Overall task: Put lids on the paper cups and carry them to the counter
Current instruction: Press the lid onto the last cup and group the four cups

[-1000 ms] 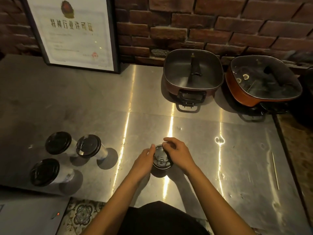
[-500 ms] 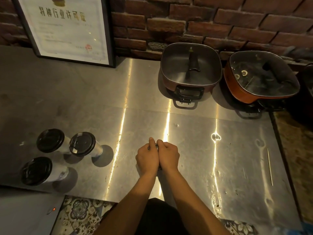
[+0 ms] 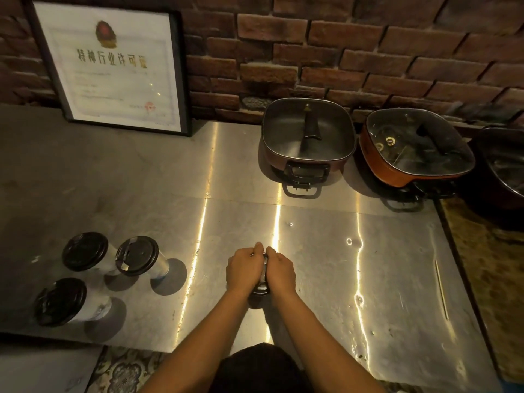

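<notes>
A paper cup with a black lid (image 3: pixel 262 282) stands on the steel table (image 3: pixel 326 265) in front of me, mostly hidden under my hands. My left hand (image 3: pixel 245 269) and my right hand (image 3: pixel 280 272) lie side by side over the lid, fingers curled down around its rim, pressing on it. Only a narrow strip of lid shows between them. Three more white paper cups with black lids stand at the left: one at the back left (image 3: pixel 85 252), one beside it (image 3: pixel 137 256), one nearer the front edge (image 3: pixel 61 302).
Two square electric hotpots with glass lids (image 3: pixel 307 137) (image 3: pixel 416 146) sit against the brick wall at the back right, a third at the far right edge (image 3: pixel 504 165). A framed certificate (image 3: pixel 110 72) leans on the wall at the back left. A thin stick (image 3: pixel 441 287) lies at the right.
A second ago my hands were at the lid's sides with its top showing. They have closed together over it and stay pressed there.
</notes>
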A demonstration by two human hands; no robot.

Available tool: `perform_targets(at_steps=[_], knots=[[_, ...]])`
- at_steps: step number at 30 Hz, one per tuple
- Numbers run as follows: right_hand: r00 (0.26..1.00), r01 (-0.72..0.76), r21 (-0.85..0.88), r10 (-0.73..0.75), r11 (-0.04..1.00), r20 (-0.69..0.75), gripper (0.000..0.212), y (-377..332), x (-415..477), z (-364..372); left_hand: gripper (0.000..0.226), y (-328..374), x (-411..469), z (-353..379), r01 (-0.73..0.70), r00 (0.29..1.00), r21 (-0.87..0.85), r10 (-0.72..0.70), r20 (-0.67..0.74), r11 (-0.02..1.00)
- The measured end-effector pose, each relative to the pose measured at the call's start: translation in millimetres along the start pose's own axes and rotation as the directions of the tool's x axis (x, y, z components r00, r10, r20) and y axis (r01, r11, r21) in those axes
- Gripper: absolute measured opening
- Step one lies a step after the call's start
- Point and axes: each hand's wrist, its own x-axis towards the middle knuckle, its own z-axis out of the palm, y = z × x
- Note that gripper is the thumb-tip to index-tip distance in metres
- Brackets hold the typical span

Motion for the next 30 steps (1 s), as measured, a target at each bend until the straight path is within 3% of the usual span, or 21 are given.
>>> perform_targets(at_steps=[4, 7, 9, 11, 13, 17, 22, 30], knots=[[0.999, -0.039, 0.022, 0.039, 0.999, 0.004, 0.032, 14.4, -0.1, -7.1, 0.059, 3.7, 15.0, -8.9, -0.226, 0.937, 0.289, 0.126, 0.327, 0.930], [1.000, -0.005, -0.039, 0.004, 0.999, -0.010, 0.032, 16.2, -3.3, -15.6, 0.068, 5.2, 17.4, -14.8, -0.307, 0.935, 0.419, 0.190, 0.299, 0.854], [0.998, 0.060, -0.059, -0.061, 0.996, -0.008, 0.028, 14.8, -4.6, -20.9, 0.072, 6.9, 11.2, -18.9, -0.281, 0.954, 0.368, 0.217, 0.207, 0.886], [0.990, 0.142, -0.091, -0.142, 0.986, 0.003, 0.025, 9.3, -4.5, -22.9, 0.060, 6.2, 3.0, -23.3, -0.195, 0.980, 0.213, 0.182, 0.078, 0.957], [0.978, 0.209, -0.136, -0.207, 0.968, 0.025, 0.026, 2.2, -1.6, -19.8, 0.043, 3.5, -7.0, -24.8, -0.068, 0.998, 0.025, 0.069, -0.011, 0.997], [0.971, 0.238, -0.229, -0.222, 0.944, 0.093, 0.033, -1.3, 0.2, -3.7, 0.044, -1.9, -23.8, -9.8, 0.182, 0.982, -0.259, -0.187, 0.008, 0.948], [0.981, 0.190, -0.231, -0.191, 0.954, 0.021, 0.044, 8.9, 0.4, 3.7, 0.050, -0.1, -28.9, 10.4, 0.161, 0.961, -0.277, -0.215, -0.174, 0.947], [0.982, 0.172, -0.280, -0.189, 0.945, -0.033, 0.041, 5.8, 3.3, 5.6, 0.034, -7.2, -20.2, 14.8, 0.199, 0.943, -0.282, -0.262, -0.206, 0.938]])
